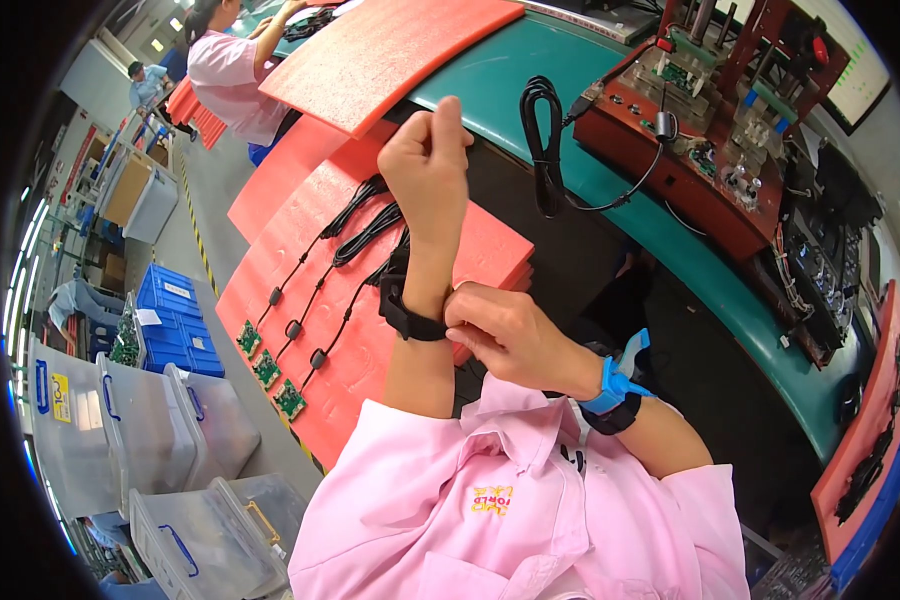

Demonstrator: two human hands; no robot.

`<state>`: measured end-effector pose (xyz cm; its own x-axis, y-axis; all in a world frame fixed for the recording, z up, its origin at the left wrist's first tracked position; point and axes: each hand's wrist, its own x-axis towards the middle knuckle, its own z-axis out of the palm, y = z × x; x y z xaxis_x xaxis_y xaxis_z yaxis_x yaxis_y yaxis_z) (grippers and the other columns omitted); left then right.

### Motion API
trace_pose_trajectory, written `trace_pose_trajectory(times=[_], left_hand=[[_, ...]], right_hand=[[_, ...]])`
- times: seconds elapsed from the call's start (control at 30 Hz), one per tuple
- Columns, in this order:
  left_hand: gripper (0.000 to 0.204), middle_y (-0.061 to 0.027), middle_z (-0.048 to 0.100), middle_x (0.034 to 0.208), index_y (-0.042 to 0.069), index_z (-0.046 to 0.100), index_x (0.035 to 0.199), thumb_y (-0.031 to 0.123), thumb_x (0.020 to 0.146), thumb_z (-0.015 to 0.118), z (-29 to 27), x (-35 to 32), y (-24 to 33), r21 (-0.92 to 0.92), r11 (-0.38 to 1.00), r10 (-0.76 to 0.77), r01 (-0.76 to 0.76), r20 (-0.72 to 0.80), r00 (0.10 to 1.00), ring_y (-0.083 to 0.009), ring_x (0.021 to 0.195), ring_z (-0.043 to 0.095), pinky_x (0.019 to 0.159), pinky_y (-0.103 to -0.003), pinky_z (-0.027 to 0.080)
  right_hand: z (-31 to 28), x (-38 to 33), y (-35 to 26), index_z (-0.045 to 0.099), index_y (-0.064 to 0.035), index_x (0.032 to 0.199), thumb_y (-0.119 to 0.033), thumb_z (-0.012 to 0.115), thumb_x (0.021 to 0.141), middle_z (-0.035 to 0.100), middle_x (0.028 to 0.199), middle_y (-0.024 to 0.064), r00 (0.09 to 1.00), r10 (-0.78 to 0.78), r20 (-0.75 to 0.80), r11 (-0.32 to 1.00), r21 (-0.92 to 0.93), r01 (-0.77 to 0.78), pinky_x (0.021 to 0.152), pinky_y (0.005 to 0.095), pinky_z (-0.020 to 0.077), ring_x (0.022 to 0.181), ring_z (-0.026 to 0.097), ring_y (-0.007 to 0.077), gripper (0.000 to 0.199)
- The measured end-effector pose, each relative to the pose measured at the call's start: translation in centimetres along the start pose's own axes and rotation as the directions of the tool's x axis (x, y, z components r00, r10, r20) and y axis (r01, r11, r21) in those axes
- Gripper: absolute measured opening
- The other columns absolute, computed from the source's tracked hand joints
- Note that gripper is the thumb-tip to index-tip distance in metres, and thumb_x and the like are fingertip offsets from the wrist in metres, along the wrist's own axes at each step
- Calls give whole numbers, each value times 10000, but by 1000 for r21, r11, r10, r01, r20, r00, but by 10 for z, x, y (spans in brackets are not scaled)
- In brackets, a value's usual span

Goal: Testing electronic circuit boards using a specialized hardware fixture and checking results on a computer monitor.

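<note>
My left hand [425, 165] is raised in front of me, closed in a fist with nothing in it. A black wristband [405, 318] circles its wrist. My right hand [505, 335] reaches across, and its fingers pinch the band at the inner side of the left wrist. My right wrist carries a blue strap [618, 380] and a black band. Beneath my arms lies a red foam sheet [300, 250] bearing three black cables [355, 235], each ending in a small green circuit board [268, 370].
A coiled black cable [545, 140] lies on the green bench [610, 200], plugged into a red test fixture [700, 120]. More red foam sheets [390, 50] lie farther back. Clear bins [140, 430] and blue crates [175, 320] stand at left. A person in pink [230, 70] works beyond.
</note>
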<state>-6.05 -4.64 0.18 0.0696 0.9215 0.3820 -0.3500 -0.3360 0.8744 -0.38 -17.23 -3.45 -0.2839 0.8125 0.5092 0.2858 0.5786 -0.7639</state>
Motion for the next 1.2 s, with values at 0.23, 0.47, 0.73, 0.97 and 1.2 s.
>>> trace_pose_trajectory(times=[0.23, 0.47, 0.73, 0.97, 1.2], left_hand=[[408, 14, 361, 449, 60, 402, 531, 263, 853, 549, 4, 6, -13, 577, 622, 553, -529, 154, 819, -76, 383, 312, 356, -223, 195], [351, -19, 326, 448, 26, 446, 589, 237, 847, 559, -9, 19, 8, -503, 834, -121, 227, 235, 964, -102, 382, 343, 358, -263, 265], [214, -43, 482, 583, 38, 548, 679, 206, 808, 581, 25, 15, -3, 604, 403, 386, -688, 569, 726, -167, 487, 473, 427, -280, 361], [122, -73, 566, 877, 41, 600, 816, 152, 766, 590, 63, 45, -7, 465, 116, 295, -878, 828, 478, -246, 821, 524, 723, -364, 399], [264, -83, 501, 1122, 79, 565, 1029, 151, 776, 568, 81, 50, -19, 448, -20, 75, -894, 892, 445, -250, 1140, 399, 942, -472, 276]], right_hand=[[11, -1, -1, 467, 6, 784, 81, 532, 727, 494, 709, 107, 985, 133, -111, 977, 180, -112, 546, 302, 411, 606, 509, 240, 114], [6, -4, 1, 480, 3, 806, 101, 526, 712, 505, 714, 108, 983, 80, -165, 983, 178, -50, 563, 298, 430, 609, 521, 243, 143], [-72, -26, -6, 512, -14, 822, -11, 572, 722, 543, 758, 117, 983, 97, -153, 885, -439, -156, 587, 353, 441, 671, 548, 294, 117], [-145, -45, -16, 528, -24, 808, -133, 572, 741, 534, 746, 111, 899, 407, -164, 547, -745, -383, 640, 358, 429, 723, 540, 294, 135], [-175, -23, -7, 560, -69, 835, -203, 585, 736, 535, 931, 72, 948, 128, -291, 276, -908, -316, 862, 446, 333, 967, 474, 236, 168]])
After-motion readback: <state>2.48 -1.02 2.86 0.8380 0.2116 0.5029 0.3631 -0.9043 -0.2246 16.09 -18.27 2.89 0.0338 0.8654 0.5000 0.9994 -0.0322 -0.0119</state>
